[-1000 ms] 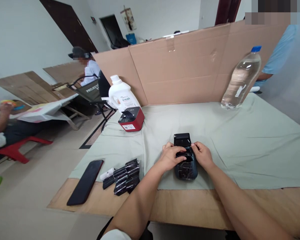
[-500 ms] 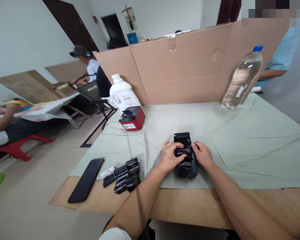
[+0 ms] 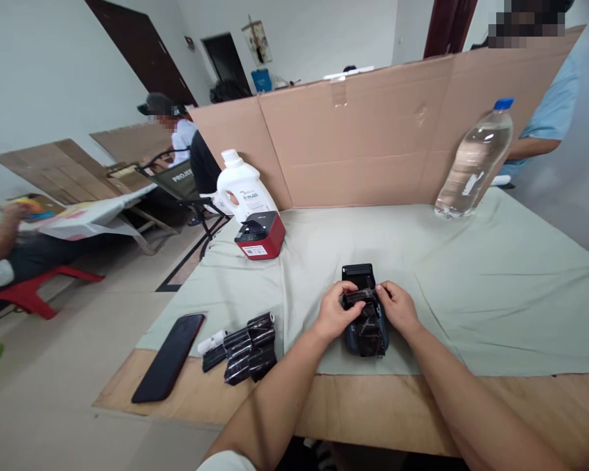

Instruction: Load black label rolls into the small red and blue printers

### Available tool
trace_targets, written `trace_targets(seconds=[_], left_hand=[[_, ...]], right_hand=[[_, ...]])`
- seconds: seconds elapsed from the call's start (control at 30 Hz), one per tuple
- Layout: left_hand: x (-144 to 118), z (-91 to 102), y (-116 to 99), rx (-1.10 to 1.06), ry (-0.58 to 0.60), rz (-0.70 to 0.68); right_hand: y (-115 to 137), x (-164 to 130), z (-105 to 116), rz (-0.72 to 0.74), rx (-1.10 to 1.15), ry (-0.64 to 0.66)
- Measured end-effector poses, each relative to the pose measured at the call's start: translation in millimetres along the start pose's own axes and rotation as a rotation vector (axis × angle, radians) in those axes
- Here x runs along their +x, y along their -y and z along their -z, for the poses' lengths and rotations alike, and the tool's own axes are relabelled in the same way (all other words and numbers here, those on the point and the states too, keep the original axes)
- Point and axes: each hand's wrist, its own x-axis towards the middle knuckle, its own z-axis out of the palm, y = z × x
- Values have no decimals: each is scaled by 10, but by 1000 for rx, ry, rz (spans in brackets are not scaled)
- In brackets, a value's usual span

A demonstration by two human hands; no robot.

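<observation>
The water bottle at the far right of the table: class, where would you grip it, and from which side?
Grip the water bottle around its clear mid-body, coming from the front, the near side. It stands upright on the green cloth with a cardboard screen close behind, so the rear is blocked. The round body probably suits a wrap-around grip better than the small blue cap.

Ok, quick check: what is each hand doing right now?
Left hand: fingers closed on a black wrapped roll over the open dark handheld printer.
Right hand: fingers pinch the same roll's other end.
</observation>
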Motion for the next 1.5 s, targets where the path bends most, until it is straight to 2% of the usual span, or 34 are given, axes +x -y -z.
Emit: trace_targets(seconds=[0.23, 0.37, 0.5, 0.67, 0.8, 0.9, 1.0, 1.07, 1.2, 1.27, 1.33, 1.4, 1.5], left_hand=[[2, 3, -32, 2, 59, -59], [-5, -14, -50, -33, 57, -15], [-13, -7, -34, -93, -9, 3], [-6, 16, -40, -178, -9, 79], [-15, 27, -231, -227, -19, 139], [-85, 126, -503, -172, 110, 167], [-225, 417, -712, -59, 252, 162], [-346, 753, -735, -46, 254, 174], [-622, 1695, -570, -52, 100, 338], [-773, 2175, -473, 18, 69, 471], [-929, 2561, -390, 103, 45, 577], [-1078, 2803, -305, 202, 56, 673], [-1245, 2896, -141, 337, 37, 767]], right_hand=[[19, -5, 7, 0, -5, -6], [21, -4, 1, 0, -11, -7], [15, -6, 0, -1, -14, 0], [9, -2, 12, -12, -14, 16], [3, 4, 36, -17, 3, 40], [-2, 1, 51, -19, 2, 49], [-8, -5, 54, -15, -16, 37], [-16, -4, 49, -15, -21, 32], [-46, 9, 27, 3, -15, 5], [-61, 17, 17, 11, -12, -2], [-70, 24, 11, 7, -14, -2], [-74, 28, 9, -3, -20, -2], [-74, 32, 11, 1, -24, -10]])
